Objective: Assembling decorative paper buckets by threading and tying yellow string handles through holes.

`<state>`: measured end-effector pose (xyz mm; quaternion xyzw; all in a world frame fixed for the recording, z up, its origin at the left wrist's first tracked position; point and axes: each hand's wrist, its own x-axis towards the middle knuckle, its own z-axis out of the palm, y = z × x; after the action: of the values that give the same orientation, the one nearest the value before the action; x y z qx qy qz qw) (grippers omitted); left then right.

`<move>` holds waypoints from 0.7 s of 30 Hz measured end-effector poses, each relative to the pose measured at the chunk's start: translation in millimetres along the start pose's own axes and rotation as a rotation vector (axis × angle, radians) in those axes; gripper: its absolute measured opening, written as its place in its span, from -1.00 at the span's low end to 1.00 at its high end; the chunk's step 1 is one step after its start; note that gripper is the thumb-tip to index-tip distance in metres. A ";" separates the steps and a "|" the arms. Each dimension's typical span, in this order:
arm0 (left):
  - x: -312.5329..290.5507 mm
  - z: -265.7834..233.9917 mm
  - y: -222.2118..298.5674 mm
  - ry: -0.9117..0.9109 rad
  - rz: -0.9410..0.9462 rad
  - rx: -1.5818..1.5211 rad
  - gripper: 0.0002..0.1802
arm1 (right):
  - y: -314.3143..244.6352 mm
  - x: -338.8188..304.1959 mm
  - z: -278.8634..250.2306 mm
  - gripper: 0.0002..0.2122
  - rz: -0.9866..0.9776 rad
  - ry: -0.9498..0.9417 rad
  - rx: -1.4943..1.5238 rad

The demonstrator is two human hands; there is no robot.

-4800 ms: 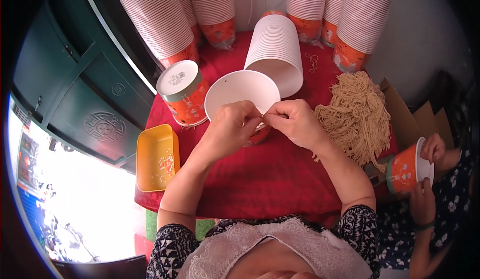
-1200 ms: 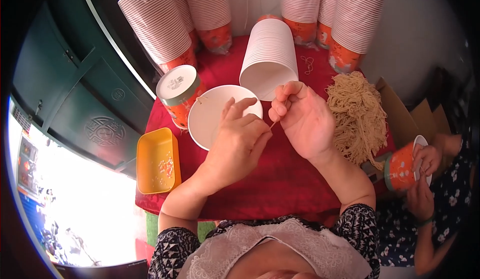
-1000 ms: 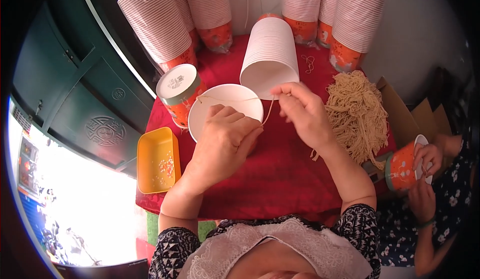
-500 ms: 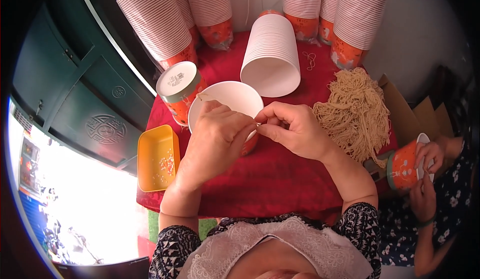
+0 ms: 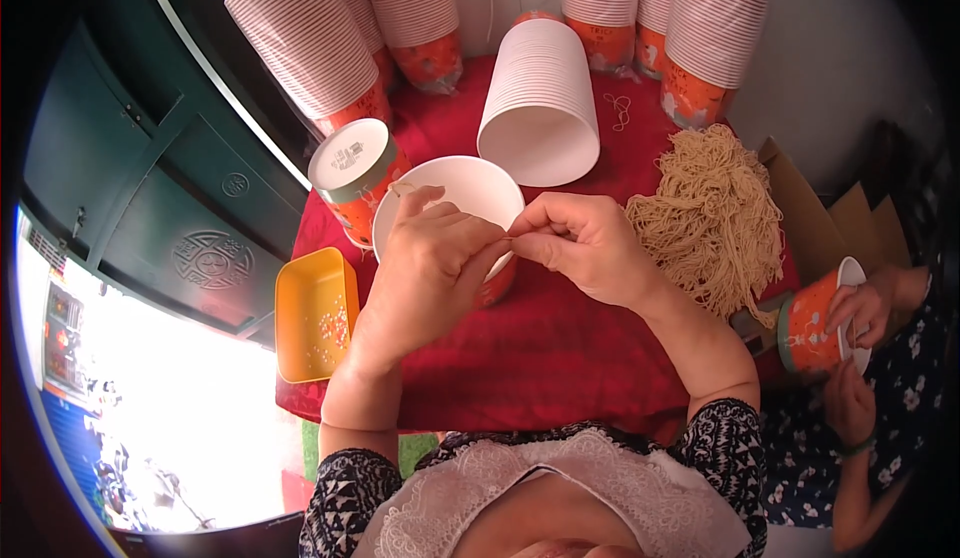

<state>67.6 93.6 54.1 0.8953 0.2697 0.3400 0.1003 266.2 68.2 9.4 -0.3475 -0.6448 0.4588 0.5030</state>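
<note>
In front of me stands a white-lined paper bucket point(image 5: 465, 183) with an orange outside, its mouth facing up. My left hand point(image 5: 437, 263) reaches over its near rim, thumb and forefinger pinched together. My right hand point(image 5: 578, 248) meets it at the bucket's right side, fingertips closed in a pinch. A thin string seems to run between the two pinches, mostly hidden by the fingers. A short beige string end point(image 5: 402, 189) shows at the bucket's left rim. Left of the bucket, a yellow tray point(image 5: 287, 323) holds small red and white beads point(image 5: 334, 332).
A heap of beige strings point(image 5: 710, 223) lies on the red tablecloth point(image 5: 560, 358) at right. An upturned bucket point(image 5: 352, 153) stands at left; a nested stack point(image 5: 540, 98) lies behind. Tall wrapped stacks point(image 5: 305, 43) line the back. At right, a co-worker's hands point(image 5: 858, 318) hold another bucket point(image 5: 808, 323).
My hands stay pinched together at the bucket's rim, with only slight finger movement. The view has shifted a little. At right, the co-worker's lower hand has moved down from the bucket's rim.
</note>
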 end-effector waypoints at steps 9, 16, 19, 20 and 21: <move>1.8 -3.0 -16.1 0.032 -0.142 -0.036 -0.96 | -22.6 0.5 -28.0 -0.94 -0.301 0.191 -0.602; 1.0 1.9 -23.0 -0.156 -0.215 -0.053 -0.91 | -19.5 -0.2 -33.8 -0.89 -0.490 -0.079 -0.856; 1.6 3.0 -24.1 -0.201 -0.212 -0.085 -0.89 | -14.8 0.2 -29.6 -0.85 -0.476 -0.208 -0.868; 0.9 3.7 -25.5 -0.222 -0.238 -0.113 -0.88 | -10.3 0.6 -27.3 -0.81 -0.496 -0.204 -0.850; 0.1 4.0 -27.2 -0.240 -0.265 -0.140 -0.87 | -9.4 1.0 -26.9 -0.81 -0.494 -0.201 -0.849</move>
<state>59.1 116.3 41.3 0.8769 0.3470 0.2323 0.2380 292.1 72.5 20.6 -0.3126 -0.8828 0.0544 0.3463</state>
